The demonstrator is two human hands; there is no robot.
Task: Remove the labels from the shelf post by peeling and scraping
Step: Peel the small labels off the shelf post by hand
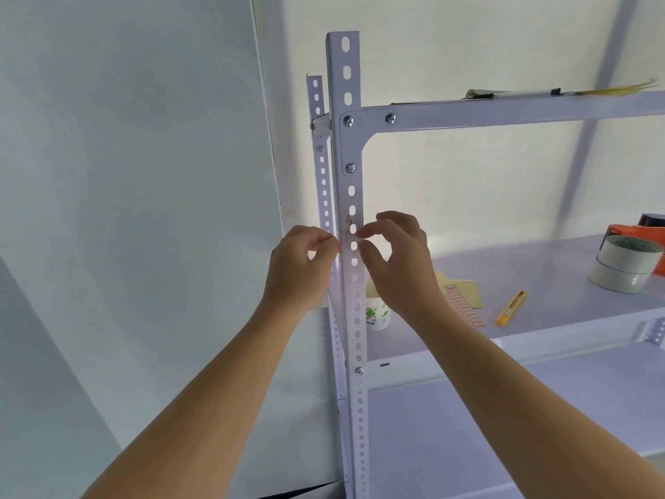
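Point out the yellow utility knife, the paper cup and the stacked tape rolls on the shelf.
yellow utility knife [511, 307]: head view, middle of its body.
paper cup [378, 316]: head view, printed side wall.
stacked tape rolls [626, 260]: head view, side of the upper roll.
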